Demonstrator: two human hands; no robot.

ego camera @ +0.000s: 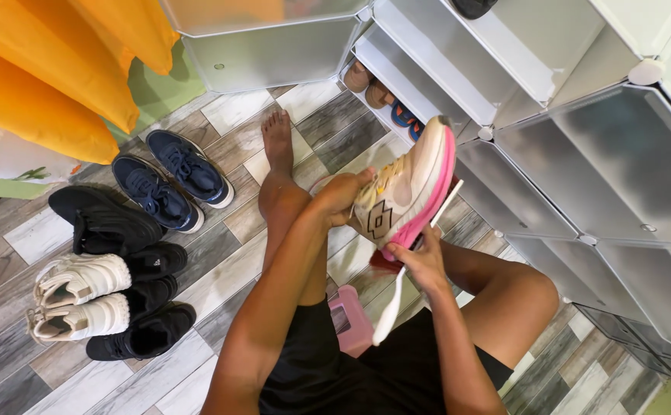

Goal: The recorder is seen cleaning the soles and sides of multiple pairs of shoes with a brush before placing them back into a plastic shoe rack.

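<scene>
A cream and pink sports shoe (408, 188) with yellow laces is held up over my lap. My left hand (343, 196) grips it at the laced upper side. My right hand (424, 261) is under the heel end and also holds a long white flat piece (393, 303), which hangs down towards my shorts; I cannot tell what this piece is. I sit on the floor with my left leg stretched out and my bare foot (278, 134) pointing at the shelves.
A white plastic cube shoe rack (581, 154) fills the right and top, with shoes (381, 96) on a low shelf. Navy sneakers (170, 177), black shoes (112, 223) and white sneakers (82, 296) lie at left. Orange curtain (51, 69) top left. Pink stool (351, 319) beneath me.
</scene>
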